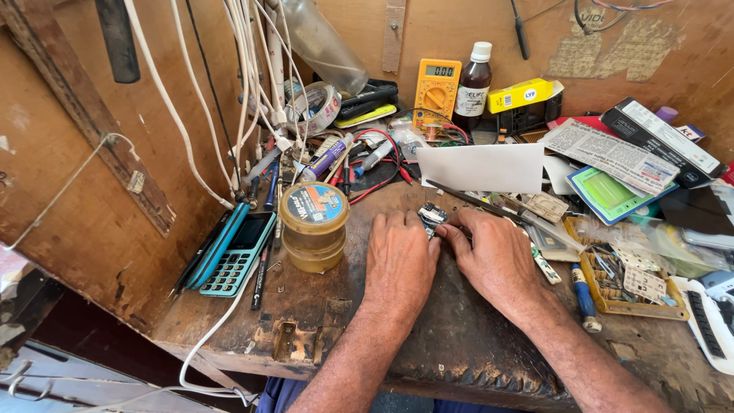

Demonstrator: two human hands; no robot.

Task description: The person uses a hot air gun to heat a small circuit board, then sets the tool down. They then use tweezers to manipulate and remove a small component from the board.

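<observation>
A small circuit board [432, 216] with metal parts lies on the worn wooden bench, between the fingertips of both hands. My left hand [399, 260] rests palm down on the bench, its fingers pinching the board's left side. My right hand [493, 252] lies beside it, thumb and forefinger pressing on the board's right side. Most of the board is hidden under the fingers. A thin dark rod [474, 200], like tweezers or a probe, lies just beyond the right hand.
A round amber tin [313, 226] stands left of the hands. A teal keypad phone [237, 252] lies further left. A yellow multimeter [436, 93], brown bottle [474, 88], tape roll [317, 107], hanging white cables [245, 92], papers and a parts tray [623, 287] crowd the back and right.
</observation>
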